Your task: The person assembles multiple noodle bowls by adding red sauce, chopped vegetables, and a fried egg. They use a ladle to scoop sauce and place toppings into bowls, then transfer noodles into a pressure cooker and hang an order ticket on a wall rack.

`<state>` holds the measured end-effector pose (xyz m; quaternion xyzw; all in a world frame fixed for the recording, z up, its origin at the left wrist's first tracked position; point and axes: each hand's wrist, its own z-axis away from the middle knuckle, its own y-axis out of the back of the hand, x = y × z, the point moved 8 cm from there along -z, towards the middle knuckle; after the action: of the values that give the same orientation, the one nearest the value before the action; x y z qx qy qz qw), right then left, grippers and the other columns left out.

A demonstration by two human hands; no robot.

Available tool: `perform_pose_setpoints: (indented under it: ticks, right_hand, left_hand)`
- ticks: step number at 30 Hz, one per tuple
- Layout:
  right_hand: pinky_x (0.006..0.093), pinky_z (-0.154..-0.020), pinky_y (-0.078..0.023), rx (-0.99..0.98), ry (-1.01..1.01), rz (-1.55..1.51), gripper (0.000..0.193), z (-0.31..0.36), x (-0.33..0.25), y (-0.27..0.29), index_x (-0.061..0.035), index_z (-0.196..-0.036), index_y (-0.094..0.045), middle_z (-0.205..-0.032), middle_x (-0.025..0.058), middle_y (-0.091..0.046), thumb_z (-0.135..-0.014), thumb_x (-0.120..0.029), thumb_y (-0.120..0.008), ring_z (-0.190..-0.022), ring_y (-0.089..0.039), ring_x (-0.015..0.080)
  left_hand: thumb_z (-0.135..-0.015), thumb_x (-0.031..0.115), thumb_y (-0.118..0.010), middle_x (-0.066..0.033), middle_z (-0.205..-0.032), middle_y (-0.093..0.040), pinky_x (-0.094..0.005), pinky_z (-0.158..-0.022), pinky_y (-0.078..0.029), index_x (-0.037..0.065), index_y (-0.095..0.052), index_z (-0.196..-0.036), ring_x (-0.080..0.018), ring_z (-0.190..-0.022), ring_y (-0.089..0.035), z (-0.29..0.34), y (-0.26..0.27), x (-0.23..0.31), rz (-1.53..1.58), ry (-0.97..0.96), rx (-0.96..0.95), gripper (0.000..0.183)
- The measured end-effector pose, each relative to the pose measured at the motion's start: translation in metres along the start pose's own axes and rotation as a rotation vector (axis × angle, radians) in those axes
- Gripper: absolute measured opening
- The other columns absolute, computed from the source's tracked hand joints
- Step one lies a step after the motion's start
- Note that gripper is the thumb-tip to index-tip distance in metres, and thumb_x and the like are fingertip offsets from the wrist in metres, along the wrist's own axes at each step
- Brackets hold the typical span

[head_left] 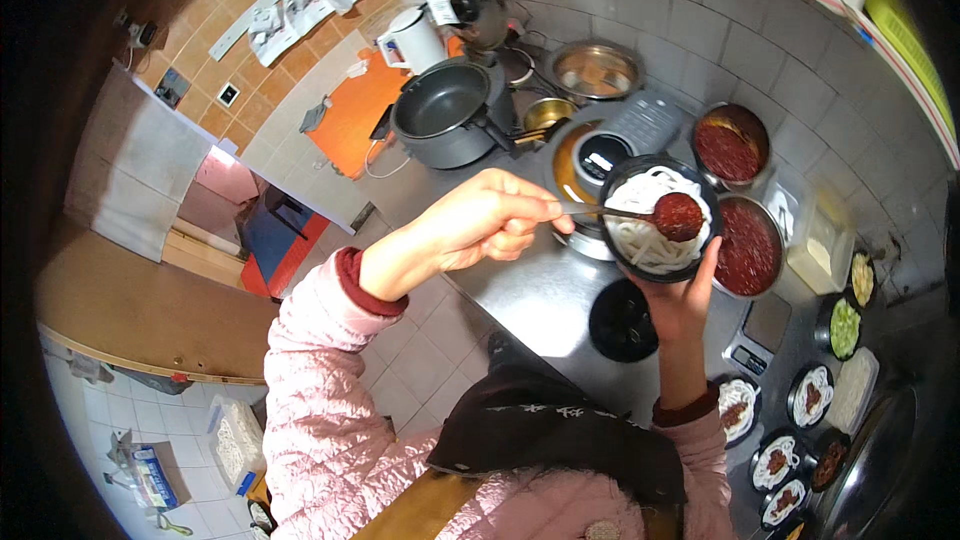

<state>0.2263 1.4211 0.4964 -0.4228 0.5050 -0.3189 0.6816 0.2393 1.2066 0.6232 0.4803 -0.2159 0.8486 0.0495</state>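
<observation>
My left hand (480, 225) is closed round the thin handle of a ladle (612, 211). The ladle's round bowl is heaped with dark red sauce (679, 216) and sits over thick white noodles (650, 240). These noodles fill a black bowl (712, 198), which my right hand (680, 300) holds up from below and at its near right side. Part of that hand is hidden under the bowl. Just right of it stand two metal pots of red sauce, a far pot (730, 145) and a nearer pot (748, 245). An empty-looking black bowl (622, 320) rests on the steel counter below.
A digital scale (748, 354) lies on the steel counter (515, 285). Several black bowls of noodles with red topping (737, 408) stand at the lower right. Beyond are a clear tub (822, 250), a bowl of chopped green vegetable (843, 327), a large dark pot (440, 105) and a white kettle (415, 40).
</observation>
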Motion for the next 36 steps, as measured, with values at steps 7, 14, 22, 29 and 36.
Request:
perform_pose_setpoints:
  ticks: [7, 14, 22, 29, 36]
  right_hand:
    - [0.0522, -0.105, -0.040, -0.098, -0.124, 0.034, 0.077, -0.039, 0.178, -0.050, -0.0190, -0.150, -0.032, -0.149, 0.0095, -0.042, -0.095, -0.072, -0.023, -0.132, -0.045, 0.0327]
    - [0.0607, -0.111, -0.027, 0.029, -0.185, -0.147, 0.081, -0.084, 0.315, -0.076, -0.0188, -0.150, -0.033, -0.154, 0.0109, -0.035, -0.090, -0.073, -0.038, -0.139, -0.035, 0.0370]
    - [0.0603, -0.109, -0.035, -0.043, -0.247, -0.139, 0.079, -0.138, 0.367, -0.109, -0.0174, -0.149, -0.033, -0.151, 0.0106, -0.039, -0.089, -0.066, -0.051, -0.137, -0.040, 0.0351]
    - [0.0569, -0.109, -0.036, -0.043, -0.284, -0.061, 0.074, -0.180, 0.376, -0.117, -0.0199, -0.149, -0.034, -0.150, 0.0077, -0.041, -0.092, -0.065, -0.047, -0.136, -0.042, 0.0303]
    - [0.0568, -0.109, -0.035, -0.087, -0.291, -0.025, 0.077, -0.205, 0.372, -0.122, -0.0170, -0.148, -0.035, -0.150, 0.0094, -0.041, -0.091, -0.066, -0.047, -0.137, -0.041, 0.0317]
  left_hand:
    - [-0.095, 0.010, -0.059, 0.0065, -0.054, -0.037, -0.0220, -0.040, -0.022, -0.011, -0.063, -0.099, -0.0032, -0.042, -0.029, 0.096, 0.147, -0.015, -0.046, -0.027, 0.156, 0.022]
    - [-0.095, 0.012, -0.058, 0.0070, -0.054, -0.036, -0.0218, -0.042, -0.019, -0.009, -0.064, -0.101, -0.0025, -0.043, -0.027, 0.153, 0.275, -0.022, -0.070, 0.023, 0.235, 0.023]
    - [-0.096, 0.013, -0.057, 0.0075, -0.055, -0.035, -0.0238, -0.043, -0.019, -0.007, -0.066, -0.096, -0.0041, -0.044, -0.026, 0.155, 0.358, -0.008, -0.089, -0.039, 0.296, 0.022]
    - [-0.096, 0.013, -0.056, 0.0079, -0.055, -0.032, -0.0241, -0.044, -0.018, -0.006, -0.066, -0.095, -0.0048, -0.045, -0.025, 0.137, 0.391, 0.004, -0.067, -0.048, 0.351, 0.021]
    - [-0.096, 0.014, -0.057, 0.0084, -0.055, -0.029, -0.0245, -0.044, -0.017, -0.005, -0.066, -0.094, -0.0050, -0.045, -0.024, 0.115, 0.402, 0.019, -0.064, -0.064, 0.349, 0.020]
